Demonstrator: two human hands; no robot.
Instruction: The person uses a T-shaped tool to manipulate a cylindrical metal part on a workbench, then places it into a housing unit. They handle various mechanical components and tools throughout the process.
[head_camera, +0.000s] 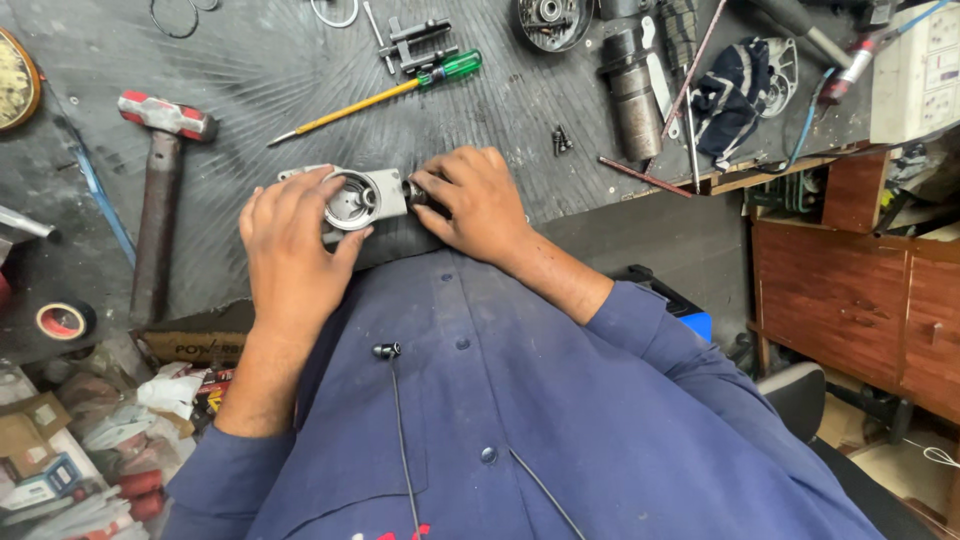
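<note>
At the near edge of the dark workbench (260, 80), the left hand (290, 250) lies palm down, fingers curled around a grey metal housing (362, 198) with a round open bore. The right hand (480, 200) comes in from the other side, its fingertips pinched on a small dark part (415, 193) at the housing's end

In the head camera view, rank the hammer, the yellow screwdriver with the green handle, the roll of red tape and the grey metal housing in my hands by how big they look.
1. Hammer, longest.
2. Yellow screwdriver, nearly as long, far thinner.
3. Grey metal housing, partly covered by the left hand and right hand.
4. Roll of red tape.
</note>
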